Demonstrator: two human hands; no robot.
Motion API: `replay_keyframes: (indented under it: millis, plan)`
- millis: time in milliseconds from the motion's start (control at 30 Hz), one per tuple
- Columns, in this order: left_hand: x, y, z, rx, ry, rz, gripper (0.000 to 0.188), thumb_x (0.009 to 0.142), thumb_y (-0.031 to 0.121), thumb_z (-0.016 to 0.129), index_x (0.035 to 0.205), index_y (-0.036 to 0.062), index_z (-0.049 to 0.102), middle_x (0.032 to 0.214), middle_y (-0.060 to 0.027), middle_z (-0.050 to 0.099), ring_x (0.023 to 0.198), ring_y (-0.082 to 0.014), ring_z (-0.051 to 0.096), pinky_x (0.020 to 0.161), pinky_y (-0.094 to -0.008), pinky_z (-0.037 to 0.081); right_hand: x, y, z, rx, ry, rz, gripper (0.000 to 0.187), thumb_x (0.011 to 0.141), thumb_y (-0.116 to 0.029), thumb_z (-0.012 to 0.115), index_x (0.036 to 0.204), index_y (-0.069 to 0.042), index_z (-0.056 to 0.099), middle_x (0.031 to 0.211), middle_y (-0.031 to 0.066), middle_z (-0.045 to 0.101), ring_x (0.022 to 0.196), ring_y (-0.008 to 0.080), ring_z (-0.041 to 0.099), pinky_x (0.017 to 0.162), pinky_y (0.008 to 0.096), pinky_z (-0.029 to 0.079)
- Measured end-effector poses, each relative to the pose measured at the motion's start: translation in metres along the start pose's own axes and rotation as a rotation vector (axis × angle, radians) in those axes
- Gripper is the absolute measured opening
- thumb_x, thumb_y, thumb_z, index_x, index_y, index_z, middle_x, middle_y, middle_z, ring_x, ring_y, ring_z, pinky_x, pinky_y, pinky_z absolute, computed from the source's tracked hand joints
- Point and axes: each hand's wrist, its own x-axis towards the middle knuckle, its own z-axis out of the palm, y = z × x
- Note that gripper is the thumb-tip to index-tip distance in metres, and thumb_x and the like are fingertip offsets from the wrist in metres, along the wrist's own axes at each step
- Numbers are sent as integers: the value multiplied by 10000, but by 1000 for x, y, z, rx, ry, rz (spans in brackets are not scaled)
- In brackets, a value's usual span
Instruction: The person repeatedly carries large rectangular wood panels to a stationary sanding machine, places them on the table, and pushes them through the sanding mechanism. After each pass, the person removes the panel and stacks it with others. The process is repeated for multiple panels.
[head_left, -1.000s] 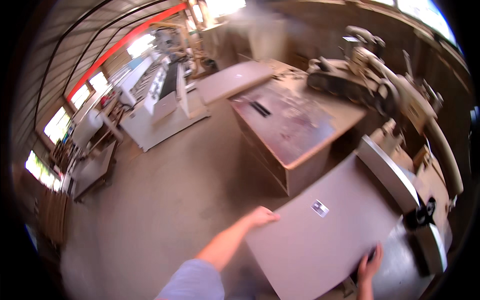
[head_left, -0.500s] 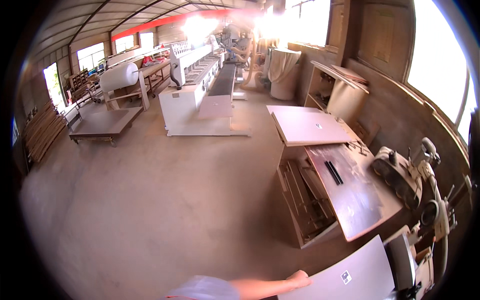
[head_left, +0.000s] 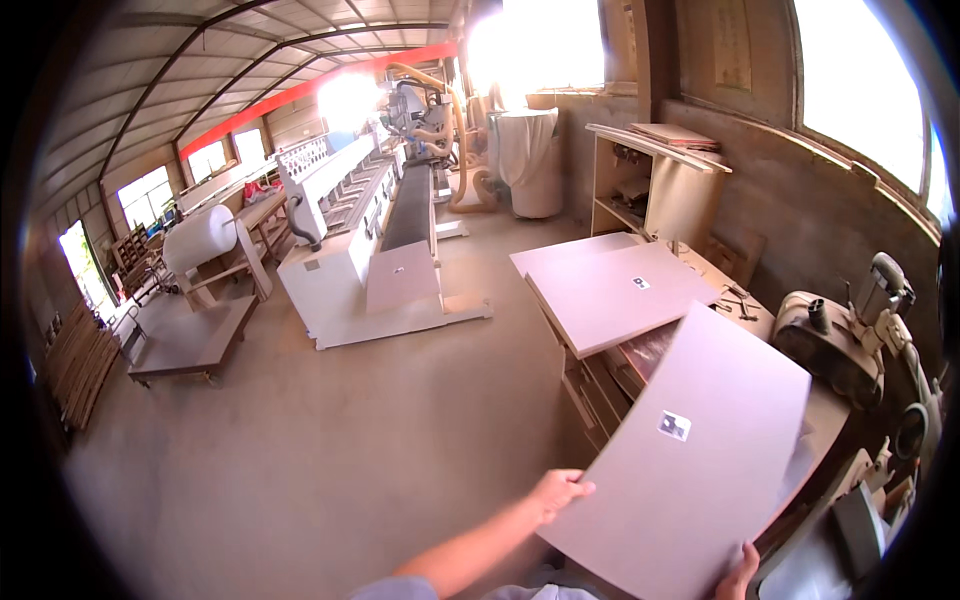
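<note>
A flat pinkish-grey panel (head_left: 690, 500) with a small white label (head_left: 673, 426) is held tilted before me. My left hand (head_left: 560, 494) is closed on its left edge, thumb on the upper face and the other fingers mostly hidden. At the near right edge my right hand (head_left: 738, 574) grips the panel, only partly in view. The panel's far end overlaps the workbench (head_left: 830, 425). Beyond it, similar labelled panels (head_left: 610, 300) lie stacked on the bench.
Clamp-like metal tools (head_left: 738, 300) lie by the stack. A dusty machine (head_left: 828, 340) stands at the right wall. Across the concrete floor (head_left: 330, 450) are a long white machine (head_left: 350, 300) with a panel on its conveyor, a low cart (head_left: 195, 335), and a white roll (head_left: 200, 240).
The held panel has come up and forward from the lower right, over the bench. My right hand has come into view on it. The view has shifted.
</note>
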Motion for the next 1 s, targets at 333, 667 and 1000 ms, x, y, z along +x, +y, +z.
replay_keyframes:
  millis: [333, 667, 1000]
  plan:
    - [118, 129, -169, 77, 233, 98, 191, 846, 27, 647, 1030, -13, 677, 927, -42, 674, 855, -107, 606, 788, -271, 481, 107, -59, 314, -18, -143, 199, 516, 703, -365, 594, 1130, -76, 611, 1188, 111, 608, 1108, 235, 527, 1007, 424, 352]
    - [339, 268, -297, 274, -47, 106, 177, 856, -35, 565, 992, -23, 678, 858, -41, 671, 740, -108, 611, 688, -276, 501, 122, -66, 508, 30, 271, 138, 444, 680, -344, 600, 1042, -85, 607, 1082, 97, 607, 1031, 259, 519, 997, 422, 341]
    - [466, 365, -351, 1655, 150, 692, 764, 777, 525, 650, 1291, -17, 488, 1387, -228, 442, 1216, -360, 504, 968, -432, 456, 139, -66, 604, -572, 266, -246, 513, 802, -211, 649, 1242, 25, 531, 1117, 150, 630, 1043, 245, 568, 919, 378, 433]
